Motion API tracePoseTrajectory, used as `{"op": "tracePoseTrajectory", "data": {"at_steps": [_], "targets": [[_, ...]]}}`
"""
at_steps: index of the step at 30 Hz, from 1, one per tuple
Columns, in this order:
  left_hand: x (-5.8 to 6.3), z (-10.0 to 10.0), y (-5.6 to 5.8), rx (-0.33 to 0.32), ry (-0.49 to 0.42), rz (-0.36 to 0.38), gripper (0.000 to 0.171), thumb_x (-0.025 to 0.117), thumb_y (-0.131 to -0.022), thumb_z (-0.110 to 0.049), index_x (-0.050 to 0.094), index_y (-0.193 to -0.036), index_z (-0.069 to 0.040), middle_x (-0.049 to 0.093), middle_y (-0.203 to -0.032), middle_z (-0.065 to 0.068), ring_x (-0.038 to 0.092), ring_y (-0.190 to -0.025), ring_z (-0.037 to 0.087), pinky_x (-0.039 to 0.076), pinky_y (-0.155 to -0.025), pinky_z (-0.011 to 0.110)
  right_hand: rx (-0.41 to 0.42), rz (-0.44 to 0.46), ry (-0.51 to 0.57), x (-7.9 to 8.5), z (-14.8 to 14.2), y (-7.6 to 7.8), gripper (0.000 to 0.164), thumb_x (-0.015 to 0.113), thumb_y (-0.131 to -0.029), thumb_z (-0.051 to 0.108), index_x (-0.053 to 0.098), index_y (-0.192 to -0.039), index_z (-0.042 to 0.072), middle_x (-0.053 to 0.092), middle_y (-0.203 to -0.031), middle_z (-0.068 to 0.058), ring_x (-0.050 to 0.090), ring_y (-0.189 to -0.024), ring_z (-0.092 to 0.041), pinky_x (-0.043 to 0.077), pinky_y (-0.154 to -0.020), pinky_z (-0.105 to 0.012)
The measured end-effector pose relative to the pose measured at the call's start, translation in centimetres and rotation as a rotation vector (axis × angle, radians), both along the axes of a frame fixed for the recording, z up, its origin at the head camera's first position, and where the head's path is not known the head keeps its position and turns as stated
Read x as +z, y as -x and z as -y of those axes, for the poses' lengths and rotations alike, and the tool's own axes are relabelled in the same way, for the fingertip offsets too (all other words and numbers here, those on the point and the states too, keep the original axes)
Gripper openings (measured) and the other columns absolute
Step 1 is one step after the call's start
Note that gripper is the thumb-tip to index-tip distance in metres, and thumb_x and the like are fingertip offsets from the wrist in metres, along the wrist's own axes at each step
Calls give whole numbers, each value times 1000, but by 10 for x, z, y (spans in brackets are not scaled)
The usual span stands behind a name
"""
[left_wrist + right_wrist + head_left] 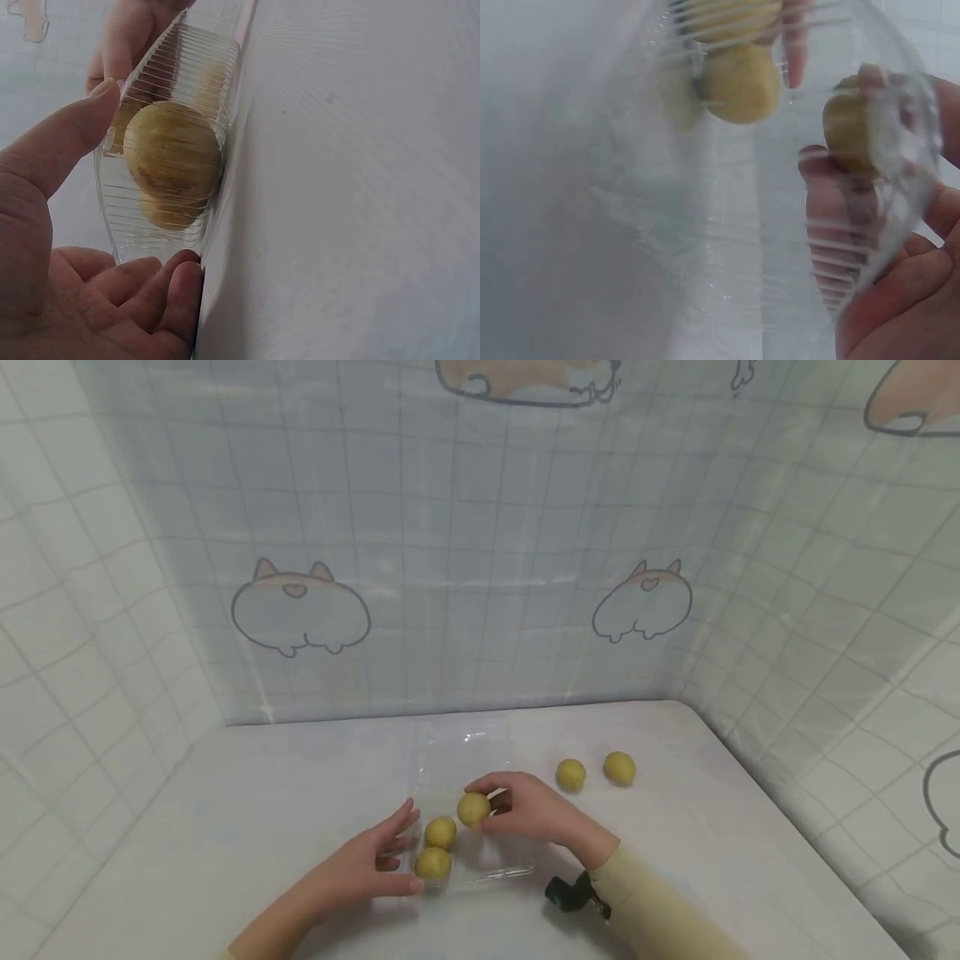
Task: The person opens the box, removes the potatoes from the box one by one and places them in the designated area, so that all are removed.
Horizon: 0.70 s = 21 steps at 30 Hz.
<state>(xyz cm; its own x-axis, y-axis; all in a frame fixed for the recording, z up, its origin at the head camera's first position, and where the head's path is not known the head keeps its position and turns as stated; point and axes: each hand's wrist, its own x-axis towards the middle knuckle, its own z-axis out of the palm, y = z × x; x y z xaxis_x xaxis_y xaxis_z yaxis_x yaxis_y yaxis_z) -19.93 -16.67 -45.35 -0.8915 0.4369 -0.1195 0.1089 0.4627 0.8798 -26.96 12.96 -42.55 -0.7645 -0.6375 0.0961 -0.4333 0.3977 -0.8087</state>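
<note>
A clear plastic clamshell box (491,870) lies on the table with its lid (465,752) folded back. Two lemons (440,832) sit inside along its left side. Between thumb and fingertips, my right hand (528,807) pinches another lemon (473,809) over the box. My left hand (371,864) holds the box's left end, thumb at the near corner and fingers towards the far one. Through the ribbed wall (161,56), the left wrist view shows a lemon (172,150) close up. The right wrist view looks through blurred plastic at the held lemon (849,127).
Two more lemons lie on the table right of the lid, one (571,775) nearer the box and one (619,768) farther right. A black device (570,893) is by the right sleeve. Grid-patterned curtains (480,635) with cartoon animals enclose the back and sides.
</note>
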Motion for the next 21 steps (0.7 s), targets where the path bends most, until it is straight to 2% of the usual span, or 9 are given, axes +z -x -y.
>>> {"op": "tracePoseTrajectory", "data": {"at_steps": [6,11,15,21], "targets": [[-1,0,1,9,3,0,106,82,-82,-38,13,-160,-20,30,-160,7,47,-132,34,46,-102,48,-33,39,19,8,-6,1,48,82,-82,30,65,-127,26,63,-119,9,67,-97,-9,57,-81,-28],[-2,1,2,6,-7,4,107,82,-81,-38,13,-160,-20,30,-160,7,46,-134,34,46,-102,46,-60,39,34,8,-12,6,54,82,-83,32,63,-132,21,63,-121,10,67,-98,-10,57,-82,-29],[-3,2,1,6,-10,6,107,82,-82,-37,12,-160,-20,29,-160,6,45,-134,34,45,-103,47,-74,59,75,7,-21,11,55,81,-84,31,62,-134,18,63,-122,6,66,-101,-14,57,-83,-32],[-4,3,0,-3,-14,0,106,82,-82,-35,11,-161,-21,28,-160,5,44,-135,33,45,-104,47,-149,63,84,9,-40,16,56,81,-83,37,62,-134,23,63,-124,5,65,-105,-15,56,-83,-35]]}}
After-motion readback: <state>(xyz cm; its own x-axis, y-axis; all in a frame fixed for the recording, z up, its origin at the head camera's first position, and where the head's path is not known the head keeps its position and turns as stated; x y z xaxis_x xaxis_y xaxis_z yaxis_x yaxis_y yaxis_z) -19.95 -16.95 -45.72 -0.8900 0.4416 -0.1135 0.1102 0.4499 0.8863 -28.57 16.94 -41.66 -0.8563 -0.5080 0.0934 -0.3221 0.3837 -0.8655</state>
